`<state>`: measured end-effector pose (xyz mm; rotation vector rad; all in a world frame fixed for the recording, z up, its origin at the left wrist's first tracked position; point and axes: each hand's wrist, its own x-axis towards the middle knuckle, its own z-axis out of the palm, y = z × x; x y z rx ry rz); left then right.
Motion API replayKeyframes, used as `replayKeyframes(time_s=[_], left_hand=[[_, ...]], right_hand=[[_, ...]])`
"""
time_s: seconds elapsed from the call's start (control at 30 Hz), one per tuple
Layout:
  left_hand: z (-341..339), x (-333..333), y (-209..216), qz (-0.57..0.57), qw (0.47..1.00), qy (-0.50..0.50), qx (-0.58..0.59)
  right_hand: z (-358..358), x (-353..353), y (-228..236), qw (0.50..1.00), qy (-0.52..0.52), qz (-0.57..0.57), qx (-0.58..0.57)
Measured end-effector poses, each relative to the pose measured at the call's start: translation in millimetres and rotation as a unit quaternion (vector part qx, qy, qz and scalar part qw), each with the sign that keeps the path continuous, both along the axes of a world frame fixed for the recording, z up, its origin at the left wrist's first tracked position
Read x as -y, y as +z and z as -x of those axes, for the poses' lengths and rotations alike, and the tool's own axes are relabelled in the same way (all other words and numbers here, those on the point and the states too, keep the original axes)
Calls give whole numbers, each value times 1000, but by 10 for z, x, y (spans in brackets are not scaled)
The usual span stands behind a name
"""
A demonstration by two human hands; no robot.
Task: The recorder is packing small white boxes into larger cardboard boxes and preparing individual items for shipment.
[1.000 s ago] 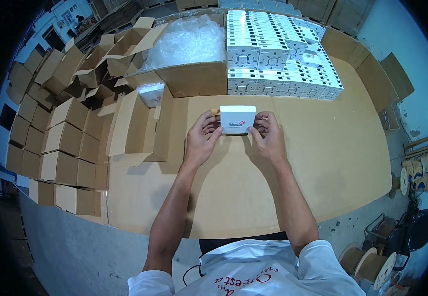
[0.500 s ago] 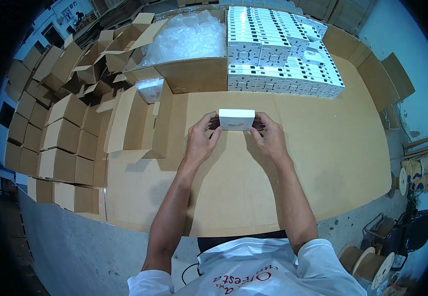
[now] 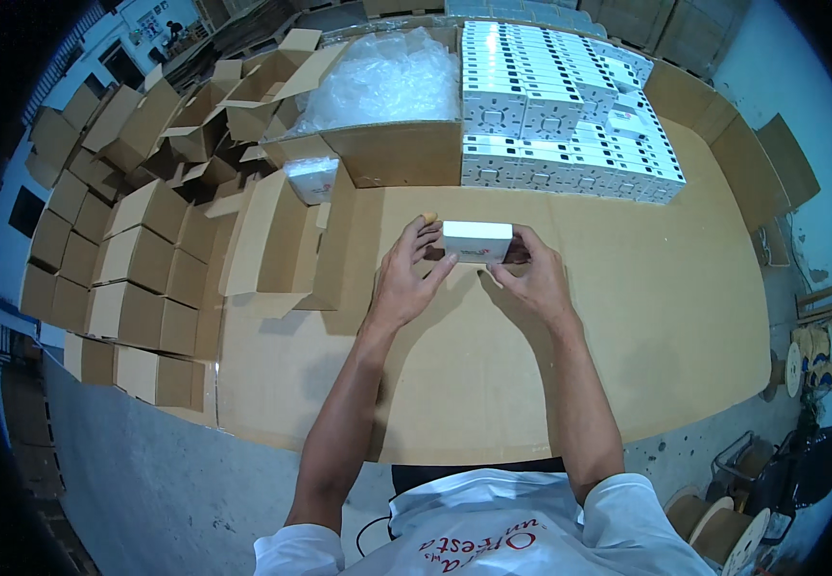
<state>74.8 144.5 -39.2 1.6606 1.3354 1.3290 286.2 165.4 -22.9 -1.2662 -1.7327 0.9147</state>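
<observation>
A small white box (image 3: 476, 235) with a reddish print on its near side is held up above the cardboard-covered table, in front of my chest. My right hand (image 3: 538, 278) grips its right end, thumb at the lower near edge and fingers behind. At the left end, the thumb and lower fingers of my left hand (image 3: 406, 278) meet the box, while the index finger sticks up a little off it. A small orange-brown covering shows on that fingertip. Farther back stands a stacked block of similar white boxes (image 3: 570, 168) with dark square marks.
An open carton (image 3: 291, 240) stands left of my hands, with a white packet (image 3: 312, 180) at its far end. Behind it is a large carton (image 3: 397, 158) of clear plastic bags (image 3: 378, 82). Several empty brown cartons (image 3: 128, 259) are stacked at the left. Cable reels (image 3: 723, 523) stand on the floor.
The view has shifted slightly, so the scene sits a little farther right and lower. My left index finger has lifted from the box's end. The box's top now tilts slightly.
</observation>
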Motion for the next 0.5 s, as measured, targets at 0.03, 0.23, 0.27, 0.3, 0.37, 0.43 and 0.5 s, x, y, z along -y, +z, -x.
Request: replayKeyframes(time_s=[0.03,0.23,0.27,0.3,0.37,0.43,0.5], left_hand=[[14,12,26,-8,999,15,33],[1,-2,639,-48,995,90,-6],[-31,-32,796,-63,991,103,-56],[-78,-95,977,-67,990,105,-61],[-103,-286,1330,-117,972,155,-130],[74,-587,1520,-185,932,214,-227],[330,-865,1718,-215,866,288,-347]], right_hand=[[-12,11,20,1000,1,-9,-2],[-139,-36,162,998,5,20,-66],[-175,-54,171,997,10,18,-72],[-238,-72,186,996,2,12,-92],[-296,-78,212,992,-6,13,-125],[-328,-58,297,990,-7,18,-140],[-361,-49,363,990,-19,22,-137]])
